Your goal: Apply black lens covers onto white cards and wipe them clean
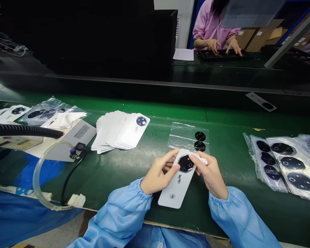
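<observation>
Between my two hands is a white phone back cover (176,188), tilted, with its top end away from me. A black octagonal camera lens cover (185,164) sits at that top end. My left hand (157,174) grips the cover's left edge, its thumb reaching the lens cover's rim. On the other side, my right hand (211,172) pinches the top right corner, thumb on the edge of the lens cover. Something small and white shows by the right fingers; its kind is unclear. Just beyond lies a clear plastic bag (182,132) with black lens covers (200,136).
A fanned stack of white back covers (119,131) lies left of centre. Further left stand a white box-shaped device (76,139) and a looped hose (38,175). Bagged lens covers (290,163) lie at right. Another back cover (260,101) rests farther back. A co-worker (217,27) works opposite.
</observation>
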Available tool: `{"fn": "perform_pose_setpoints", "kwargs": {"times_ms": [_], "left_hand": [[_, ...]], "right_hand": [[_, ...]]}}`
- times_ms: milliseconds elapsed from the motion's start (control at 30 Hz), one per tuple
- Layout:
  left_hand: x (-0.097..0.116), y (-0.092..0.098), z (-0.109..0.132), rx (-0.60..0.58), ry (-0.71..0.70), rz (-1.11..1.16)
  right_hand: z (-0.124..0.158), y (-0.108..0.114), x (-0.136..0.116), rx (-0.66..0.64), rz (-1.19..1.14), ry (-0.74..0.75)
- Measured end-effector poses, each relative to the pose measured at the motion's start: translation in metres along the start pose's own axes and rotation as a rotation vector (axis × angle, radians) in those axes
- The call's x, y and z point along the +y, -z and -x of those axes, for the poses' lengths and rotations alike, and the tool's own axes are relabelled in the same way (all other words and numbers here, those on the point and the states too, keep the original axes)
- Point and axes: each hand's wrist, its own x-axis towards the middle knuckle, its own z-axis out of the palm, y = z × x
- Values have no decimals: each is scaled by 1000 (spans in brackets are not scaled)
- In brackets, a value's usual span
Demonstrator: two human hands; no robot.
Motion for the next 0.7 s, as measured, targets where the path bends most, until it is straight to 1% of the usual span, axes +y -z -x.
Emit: {"fn": "perform_pose_setpoints", "kwargs": {"times_ms": [167,300,700], "left_hand": [[1,0,0,-49,-18,-8],[2,1,1,-86,-17,14],[-6,-1,-1,-60,-106,-74]], "right_hand": [[0,0,-9,0,62,3],[-1,-1,-9,15,118,21],[0,-4,0,7,231,41]]}}
